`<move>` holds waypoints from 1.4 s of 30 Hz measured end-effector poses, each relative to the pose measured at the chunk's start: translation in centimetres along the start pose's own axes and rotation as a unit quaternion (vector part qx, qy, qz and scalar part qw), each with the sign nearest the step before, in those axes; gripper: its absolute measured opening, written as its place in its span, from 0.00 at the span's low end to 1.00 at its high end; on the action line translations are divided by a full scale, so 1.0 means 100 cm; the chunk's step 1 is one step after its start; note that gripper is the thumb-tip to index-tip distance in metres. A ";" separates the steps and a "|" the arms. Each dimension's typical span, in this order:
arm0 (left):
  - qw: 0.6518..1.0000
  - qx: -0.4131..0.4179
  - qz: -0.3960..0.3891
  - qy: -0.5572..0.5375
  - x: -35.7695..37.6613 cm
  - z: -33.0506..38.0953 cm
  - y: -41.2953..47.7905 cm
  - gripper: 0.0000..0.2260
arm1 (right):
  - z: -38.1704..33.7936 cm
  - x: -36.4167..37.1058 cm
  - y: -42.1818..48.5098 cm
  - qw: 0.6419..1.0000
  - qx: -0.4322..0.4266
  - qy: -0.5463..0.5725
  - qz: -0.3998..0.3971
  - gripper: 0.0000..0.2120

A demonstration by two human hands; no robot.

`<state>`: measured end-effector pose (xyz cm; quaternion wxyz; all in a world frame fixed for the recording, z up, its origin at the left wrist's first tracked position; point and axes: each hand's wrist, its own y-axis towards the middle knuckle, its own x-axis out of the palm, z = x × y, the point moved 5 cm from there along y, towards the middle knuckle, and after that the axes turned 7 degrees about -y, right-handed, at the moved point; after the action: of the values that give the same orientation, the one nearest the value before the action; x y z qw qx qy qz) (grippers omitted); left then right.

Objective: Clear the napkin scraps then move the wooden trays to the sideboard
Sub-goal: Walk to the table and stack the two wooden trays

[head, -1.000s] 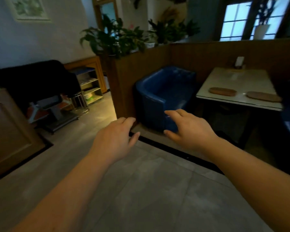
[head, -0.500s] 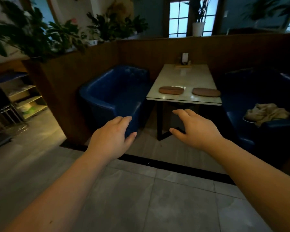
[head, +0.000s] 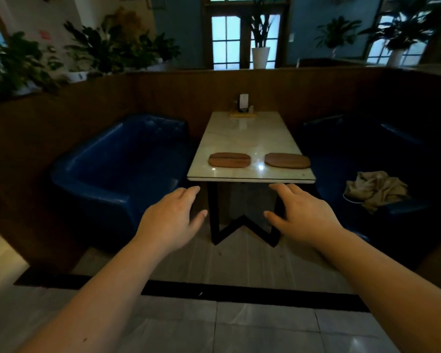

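Two flat oval wooden trays lie side by side near the front edge of a pale marble table [head: 250, 133]: the left tray [head: 229, 160] and the right tray [head: 287, 160]. Both my hands are stretched out in front of me, below and short of the table's front edge. My left hand [head: 172, 220] is open, palm down, and holds nothing. My right hand [head: 299, 215] is open too, fingers spread, empty. I see no napkin scraps on the table from here.
Blue sofas flank the table, the left sofa [head: 117, 169] and the right sofa [head: 382, 159], which has a crumpled beige cloth [head: 376, 189] on it. A small card holder [head: 243, 108] stands at the table's far end. A black floor strip [head: 214, 293] crosses ahead. Plants line the wooden partition.
The view has swung right and closer, so the table and trays now sit straight ahead. Both hands stay outstretched and empty.
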<state>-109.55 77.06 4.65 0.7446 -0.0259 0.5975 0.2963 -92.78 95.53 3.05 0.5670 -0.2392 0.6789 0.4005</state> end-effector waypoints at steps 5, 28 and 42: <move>1.000 0.020 -0.002 0.001 0.018 -0.049 0.095 0.27 | 0.014 0.033 0.077 0.999 0.053 0.002 -0.011 0.35; 0.995 -0.051 -0.080 -0.008 0.204 -0.162 0.437 0.26 | 0.170 0.229 0.383 0.975 0.155 0.117 -0.110 0.31; 0.968 -0.189 -0.147 -0.077 0.310 -0.249 0.551 0.26 | 0.225 0.339 0.518 0.945 0.167 0.163 -0.230 0.32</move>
<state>-153.93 125.32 -13.16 0.8055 -0.2314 0.4608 0.2922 -128.35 147.55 -16.21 0.5566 -0.3529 0.7460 0.0960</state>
